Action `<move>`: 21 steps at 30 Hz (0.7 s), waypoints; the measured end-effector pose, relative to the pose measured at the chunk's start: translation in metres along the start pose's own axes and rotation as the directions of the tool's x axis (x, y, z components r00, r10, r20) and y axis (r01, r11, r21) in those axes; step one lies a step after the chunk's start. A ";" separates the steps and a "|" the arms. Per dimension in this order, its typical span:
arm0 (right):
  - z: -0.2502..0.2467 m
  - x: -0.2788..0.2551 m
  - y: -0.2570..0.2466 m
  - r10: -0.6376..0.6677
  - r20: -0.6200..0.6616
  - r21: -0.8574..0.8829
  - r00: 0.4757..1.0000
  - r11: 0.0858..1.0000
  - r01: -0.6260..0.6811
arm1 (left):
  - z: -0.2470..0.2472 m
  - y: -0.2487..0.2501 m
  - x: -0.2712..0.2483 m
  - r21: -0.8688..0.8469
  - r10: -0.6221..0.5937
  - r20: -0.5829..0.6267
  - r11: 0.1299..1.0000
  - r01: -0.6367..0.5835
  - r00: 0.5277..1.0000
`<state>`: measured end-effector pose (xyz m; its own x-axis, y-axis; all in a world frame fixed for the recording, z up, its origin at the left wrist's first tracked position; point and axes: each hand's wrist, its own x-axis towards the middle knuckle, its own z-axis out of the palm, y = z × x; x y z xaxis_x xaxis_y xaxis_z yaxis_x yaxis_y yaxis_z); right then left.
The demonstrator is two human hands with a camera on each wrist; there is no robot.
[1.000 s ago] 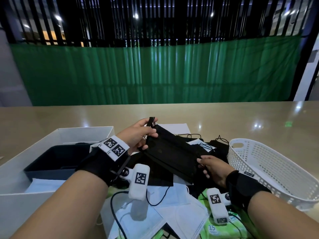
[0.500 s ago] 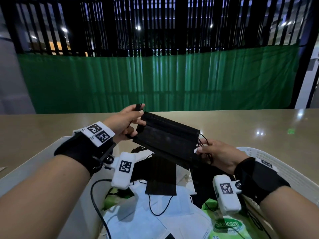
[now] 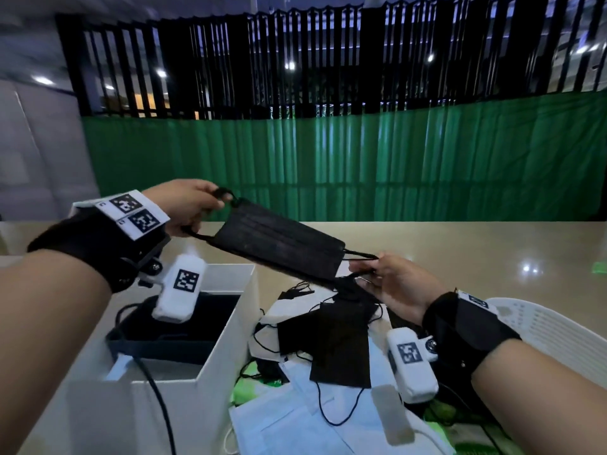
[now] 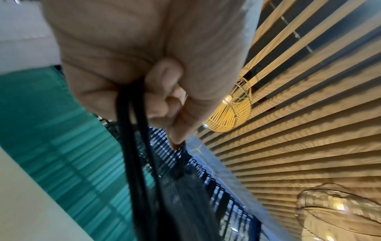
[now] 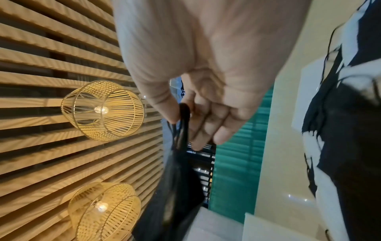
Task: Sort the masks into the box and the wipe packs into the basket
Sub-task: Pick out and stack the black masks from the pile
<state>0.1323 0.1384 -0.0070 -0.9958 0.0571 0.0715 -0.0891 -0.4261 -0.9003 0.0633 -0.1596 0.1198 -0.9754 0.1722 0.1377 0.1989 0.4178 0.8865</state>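
Observation:
A black mask (image 3: 279, 245) hangs stretched in the air between both hands, above the table. My left hand (image 3: 193, 205) pinches its left ear loop (image 4: 132, 146), and my right hand (image 3: 391, 284) pinches the right ear loop (image 5: 182, 125). The white box (image 3: 226, 326) stands below the left hand with a dark tray and black masks inside. The white basket (image 3: 551, 336) sits at the right, behind my right wrist. A pile of black masks (image 3: 338, 343) and white masks (image 3: 295, 421) lies between them. Green wipe packs (image 3: 249, 382) show under the pile.
The tan table (image 3: 460, 251) stretches back to a green curtain (image 3: 328, 165) under a black railing. A black cable (image 3: 157, 402) runs from my left wrist across the front of the box.
Both hands lifted the black mask higher and leftward, moving from the mask's edges to its ear loops. The view swung up, bringing the box under the left hand.

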 end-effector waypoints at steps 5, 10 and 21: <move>0.045 0.014 0.007 -0.030 0.020 -0.020 0.999 0.999 0.031 | -0.051 -0.033 0.018 0.046 -0.167 -0.141 0.983 0.175 0.976; 0.081 0.031 0.020 0.068 0.095 -0.232 0.993 0.972 -0.045 | -0.088 -0.071 0.020 -0.100 -0.287 -0.264 0.958 0.269 0.921; 0.131 0.058 0.060 0.258 0.206 -0.519 0.944 0.847 -0.118 | -0.103 -0.115 0.033 0.051 -0.320 -0.432 0.925 0.377 0.844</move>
<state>0.0661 -0.0019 -0.0002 -0.9672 -0.2421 -0.0764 0.0532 0.1008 -0.9935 -0.0014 -0.2937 0.0673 -0.9274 -0.3733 0.0235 -0.1786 0.4973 0.8490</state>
